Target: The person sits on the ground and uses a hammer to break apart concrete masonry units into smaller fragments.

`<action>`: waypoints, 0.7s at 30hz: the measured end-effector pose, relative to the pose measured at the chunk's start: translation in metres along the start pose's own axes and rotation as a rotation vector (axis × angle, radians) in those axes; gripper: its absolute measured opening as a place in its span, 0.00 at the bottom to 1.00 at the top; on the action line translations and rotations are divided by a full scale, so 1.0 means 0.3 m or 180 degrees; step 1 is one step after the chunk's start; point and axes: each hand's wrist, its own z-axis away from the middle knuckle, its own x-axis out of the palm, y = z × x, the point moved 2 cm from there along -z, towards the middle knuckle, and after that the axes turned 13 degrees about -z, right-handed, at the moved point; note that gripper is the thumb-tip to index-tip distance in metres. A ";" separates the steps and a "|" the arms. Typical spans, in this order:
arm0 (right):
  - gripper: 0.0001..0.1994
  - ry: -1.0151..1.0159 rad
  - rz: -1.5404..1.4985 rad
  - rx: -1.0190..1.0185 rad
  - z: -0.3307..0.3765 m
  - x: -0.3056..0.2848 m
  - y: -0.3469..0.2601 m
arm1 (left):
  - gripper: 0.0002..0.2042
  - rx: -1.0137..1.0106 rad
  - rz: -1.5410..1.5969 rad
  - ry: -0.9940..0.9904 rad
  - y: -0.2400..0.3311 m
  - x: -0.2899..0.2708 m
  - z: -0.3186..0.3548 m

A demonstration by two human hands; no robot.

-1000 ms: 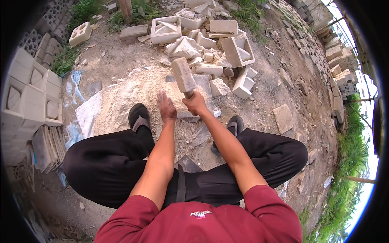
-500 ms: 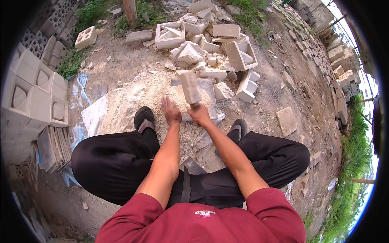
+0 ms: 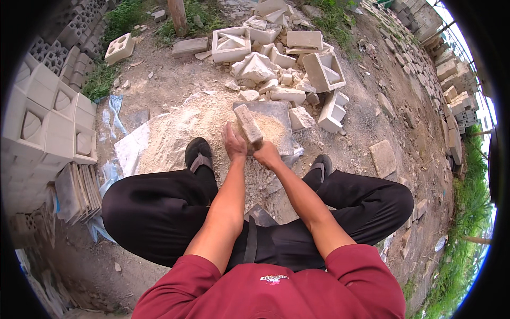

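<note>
My right hand [image 3: 267,155] is wrapped round the short handle of a hammer with a long, dusty, block-shaped head [image 3: 248,125]. That head is low over a flat grey slab [image 3: 275,110] strewn with pale crumbs. Just left of it, my left hand [image 3: 234,142] has its fingers stretched out at the edge of the crushed material. It grips nothing that I can see. A broad heap of cream-coloured crushed stone [image 3: 183,127] spreads from the slab toward my left foot. Whether the hammer touches the slab or crumbs is hidden by its head.
Broken pale blocks [image 3: 255,68] lie piled beyond the slab, with a hollow block [image 3: 324,73] at their right. Stacked moulded blocks [image 3: 56,127] and leaning thin tiles [image 3: 79,194] stand at the left. A flat stone [image 3: 383,158] lies right of my right foot. A wooden post [image 3: 178,16] rises behind.
The hammer has come down from its blurred, raised position to low over the slab. My left hand has turned more edge-on, close beside the hammer head. The whole view has shifted slightly.
</note>
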 end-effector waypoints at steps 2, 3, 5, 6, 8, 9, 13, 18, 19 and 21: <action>0.20 -0.0155 0.0069 0.0371 -0.004 0.011 0.017 | 0.24 -0.0191 0.0171 0.0017 0.000 -0.003 -0.028; 0.20 -0.0169 0.0077 0.0384 -0.011 0.003 -0.006 | 0.24 -0.0209 0.0167 0.0010 0.000 -0.007 -0.034; 0.18 -0.0611 0.0359 0.0756 -0.059 -0.016 -0.070 | 0.24 -0.0257 0.0407 0.0081 -0.011 -0.020 -0.051; 0.17 -0.0590 0.0065 0.0720 -0.057 -0.011 -0.111 | 0.25 -0.0354 0.0445 0.0027 -0.038 -0.028 -0.053; 0.19 -0.0463 -0.0605 0.0849 -0.038 0.003 -0.191 | 0.26 -0.0391 0.0397 0.0142 -0.059 -0.044 -0.035; 0.19 -0.0321 -0.0892 0.0763 -0.025 0.009 -0.217 | 0.26 -0.0381 0.0400 0.0288 -0.055 -0.052 -0.036; 0.17 -0.0280 0.0374 -0.0009 0.002 0.069 -0.074 | 0.26 -0.0361 0.0307 0.0424 -0.041 -0.060 -0.040; 0.15 -0.0854 0.0095 0.0831 -0.072 0.034 -0.097 | 0.25 -0.0582 0.0976 0.0586 -0.037 -0.058 -0.083; 0.15 -0.0925 -0.0183 0.0865 -0.067 0.035 -0.133 | 0.25 -0.0621 0.0915 0.0592 -0.055 -0.062 -0.088; 0.15 -0.0502 -0.0670 0.0510 -0.045 -0.005 -0.205 | 0.25 -0.0652 0.1028 0.0745 -0.048 -0.053 -0.089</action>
